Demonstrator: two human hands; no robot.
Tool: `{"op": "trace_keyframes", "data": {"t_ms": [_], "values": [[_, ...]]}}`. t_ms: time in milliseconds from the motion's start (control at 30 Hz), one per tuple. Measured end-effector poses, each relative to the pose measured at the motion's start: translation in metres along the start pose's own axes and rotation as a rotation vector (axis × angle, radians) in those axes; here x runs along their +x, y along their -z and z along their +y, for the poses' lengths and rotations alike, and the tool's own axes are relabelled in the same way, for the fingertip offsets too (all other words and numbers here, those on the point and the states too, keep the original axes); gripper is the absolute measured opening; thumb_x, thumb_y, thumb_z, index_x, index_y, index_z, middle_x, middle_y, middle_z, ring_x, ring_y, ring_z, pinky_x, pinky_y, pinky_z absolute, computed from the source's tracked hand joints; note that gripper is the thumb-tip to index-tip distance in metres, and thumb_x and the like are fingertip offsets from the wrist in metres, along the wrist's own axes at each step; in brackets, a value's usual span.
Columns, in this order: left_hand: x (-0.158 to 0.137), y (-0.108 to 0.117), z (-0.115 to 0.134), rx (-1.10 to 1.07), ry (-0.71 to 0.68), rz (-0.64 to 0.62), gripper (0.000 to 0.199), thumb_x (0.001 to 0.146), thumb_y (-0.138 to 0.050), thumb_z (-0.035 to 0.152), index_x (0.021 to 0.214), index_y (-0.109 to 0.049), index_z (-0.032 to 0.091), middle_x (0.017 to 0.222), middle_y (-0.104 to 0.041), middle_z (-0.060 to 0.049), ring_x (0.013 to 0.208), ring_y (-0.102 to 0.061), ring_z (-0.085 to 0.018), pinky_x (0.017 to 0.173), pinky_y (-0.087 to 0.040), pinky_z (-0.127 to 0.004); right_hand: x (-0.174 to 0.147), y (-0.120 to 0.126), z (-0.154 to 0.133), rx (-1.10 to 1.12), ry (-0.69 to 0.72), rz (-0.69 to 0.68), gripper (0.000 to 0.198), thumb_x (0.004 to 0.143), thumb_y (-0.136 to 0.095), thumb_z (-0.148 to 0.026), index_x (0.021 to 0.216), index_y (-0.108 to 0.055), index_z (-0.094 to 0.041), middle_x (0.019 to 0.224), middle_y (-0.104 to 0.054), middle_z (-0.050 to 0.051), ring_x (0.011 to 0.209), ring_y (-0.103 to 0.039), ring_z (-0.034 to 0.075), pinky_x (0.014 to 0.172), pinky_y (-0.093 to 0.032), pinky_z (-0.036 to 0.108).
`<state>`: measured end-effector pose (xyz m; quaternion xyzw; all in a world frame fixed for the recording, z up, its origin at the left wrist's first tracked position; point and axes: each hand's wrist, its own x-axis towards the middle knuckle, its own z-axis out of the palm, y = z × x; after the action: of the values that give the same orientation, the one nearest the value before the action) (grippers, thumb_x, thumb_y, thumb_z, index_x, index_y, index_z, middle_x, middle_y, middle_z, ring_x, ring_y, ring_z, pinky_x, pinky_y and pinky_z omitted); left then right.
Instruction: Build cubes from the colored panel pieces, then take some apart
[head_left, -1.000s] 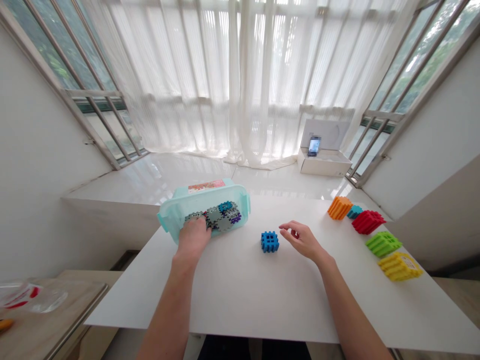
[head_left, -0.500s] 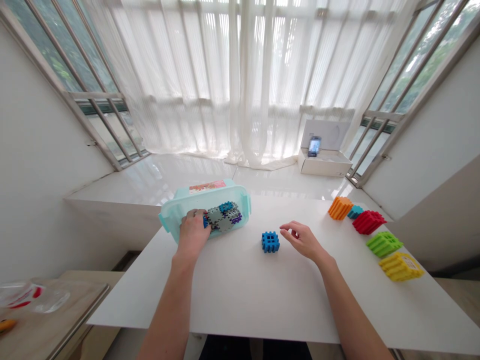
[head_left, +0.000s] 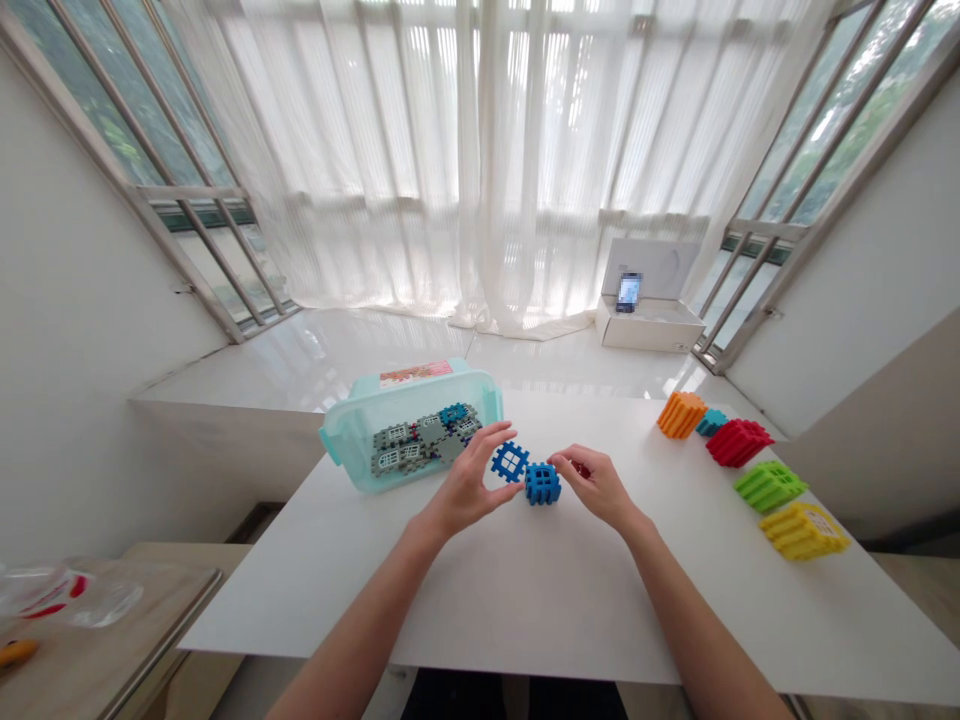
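The left hand curves wide around a blue window tile; the right hand curls narrowly beside the blue tile stack between them; any grip is unclear.

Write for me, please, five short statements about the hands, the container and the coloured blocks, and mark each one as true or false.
1. The left hand holds a flat blue piece. True.
2. The right hand is inside the container. False: the right hand is beside the blue block on the white table.
3. Grey pieces lie in the container. True.
4. The red block stands between the green block and the yellow block. False: it stands between the teal block and the green block.
5. The yellow block is nearer the person than the orange block. True.
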<state>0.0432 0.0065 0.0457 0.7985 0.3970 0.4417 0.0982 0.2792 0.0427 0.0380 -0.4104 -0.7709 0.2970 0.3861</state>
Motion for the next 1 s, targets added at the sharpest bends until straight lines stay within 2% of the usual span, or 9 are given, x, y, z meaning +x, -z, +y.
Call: {"op": "trace_keyframes", "data": {"t_ms": [100,233,400,533,633,733,833,1000], "values": [[-0.004,-0.011,0.01,-0.081,-0.041,-0.102,0.064,0.08,-0.072,0.023,0.136,-0.041,0.025,0.144,-0.044,-0.013,0.134,-0.045,-0.027,0.111,-0.041,-0.044,-0.001,-0.004,-0.002,0.088,-0.054,-0.057,0.035,0.091,-0.054,-0.05,0.09,-0.072,-0.02,0.075,-0.068,0.003,0.06,-0.053,0.014,0.057,-0.044,0.026],[-0.005,-0.017,0.017,-0.128,-0.055,-0.153,0.062,0.08,-0.069,0.019,0.135,-0.041,0.025,0.146,-0.042,-0.013,0.135,-0.043,-0.027,0.112,-0.041,-0.043,-0.002,-0.004,-0.002,0.251,-0.126,-0.174,0.037,0.088,-0.057,-0.052,0.081,-0.069,-0.018,0.07,-0.067,0.003,0.063,-0.058,0.016,0.059,-0.048,0.028],[-0.004,-0.018,0.011,-0.105,-0.014,-0.076,0.056,0.08,-0.07,0.02,0.131,-0.046,0.024,0.143,-0.045,-0.013,0.132,-0.046,-0.027,0.11,-0.044,-0.044,0.001,-0.003,0.002,0.333,-0.181,-0.138,0.037,0.084,-0.062,-0.052,0.077,-0.069,-0.017,0.067,-0.066,0.002,0.062,-0.06,0.016,0.06,-0.049,0.028],[-0.005,-0.021,0.001,-0.101,0.068,0.009,0.046,0.082,-0.071,0.024,0.124,-0.051,0.023,0.123,-0.06,-0.008,0.107,-0.063,-0.021,0.093,-0.056,-0.038,0.002,-0.003,0.008,0.324,-0.198,-0.101,0.036,0.084,-0.062,-0.052,0.079,-0.07,-0.017,0.066,-0.065,0.001,0.062,-0.058,0.015,0.059,-0.047,0.027],[-0.005,-0.023,-0.002,-0.101,0.08,0.008,0.045,0.08,-0.074,0.025,0.121,-0.055,0.023,0.116,-0.064,-0.006,0.096,-0.066,-0.018,0.089,-0.058,-0.036,0.001,-0.002,0.011,0.293,-0.184,-0.097,0.036,0.086,-0.061,-0.051,0.079,-0.069,-0.016,0.066,-0.063,0.002,0.06,-0.054,0.013,0.056,-0.044,0.026],[-0.004,-0.024,0.0,-0.145,0.104,0.026,0.045,0.079,-0.075,0.024,0.12,-0.056,0.022,0.114,-0.065,-0.006,0.097,-0.067,-0.019,0.09,-0.059,-0.036,0.0,0.003,0.011,0.24,-0.135,-0.07,0.034,0.082,-0.066,-0.049,0.098,-0.07,-0.019,0.078,-0.066,0.002,0.053,-0.043,0.009,0.05,-0.04,0.025],[-0.002,-0.025,0.002,-0.209,0.134,0.039,0.044,0.078,-0.075,0.025,0.119,-0.057,0.021,0.112,-0.066,-0.006,0.099,-0.068,-0.02,0.092,-0.059,-0.038,-0.001,0.01,0.01,0.215,-0.081,-0.115,0.045,0.077,-0.073,-0.044,0.116,-0.065,-0.024,0.093,-0.066,0.003,0.051,-0.035,0.008,0.047,-0.037,0.024],[-0.001,-0.025,0.002,-0.337,0.168,0.018,0.038,0.079,-0.075,0.028,0.113,-0.063,0.019,0.114,-0.067,-0.009,0.102,-0.068,-0.021,0.094,-0.058,-0.039,-0.001,0.014,0.012,0.171,-0.078,-0.123,0.038,0.077,-0.072,-0.043,0.109,-0.068,-0.024,0.089,-0.066,0.003,0.053,-0.036,0.009,0.048,-0.039,0.025]]}}
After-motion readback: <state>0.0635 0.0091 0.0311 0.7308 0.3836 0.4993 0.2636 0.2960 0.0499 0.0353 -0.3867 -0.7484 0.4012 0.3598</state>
